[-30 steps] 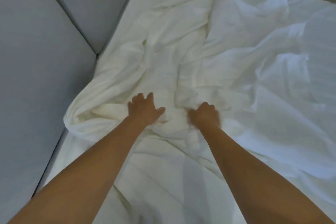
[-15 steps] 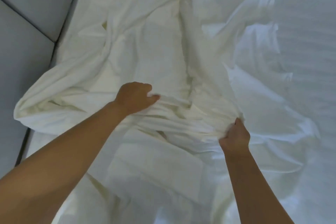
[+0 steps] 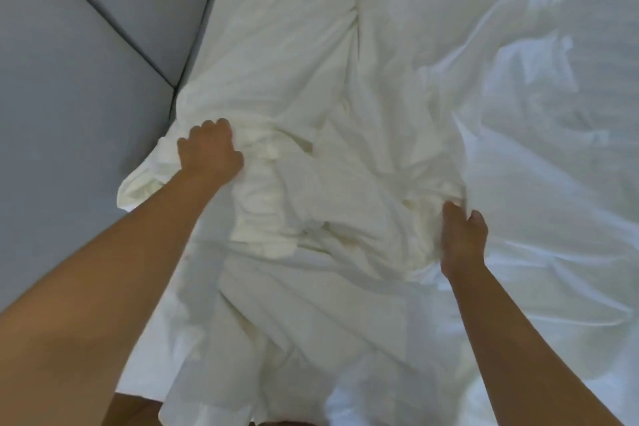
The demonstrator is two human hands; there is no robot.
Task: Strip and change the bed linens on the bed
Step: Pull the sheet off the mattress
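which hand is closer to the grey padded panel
Left. The left hand grips the white sheet beside the grey padded panel; the right hand holds it farther away.

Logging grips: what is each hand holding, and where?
White sheet: left hand grips its bunched edge by the grey panel, right hand a gathered fold.
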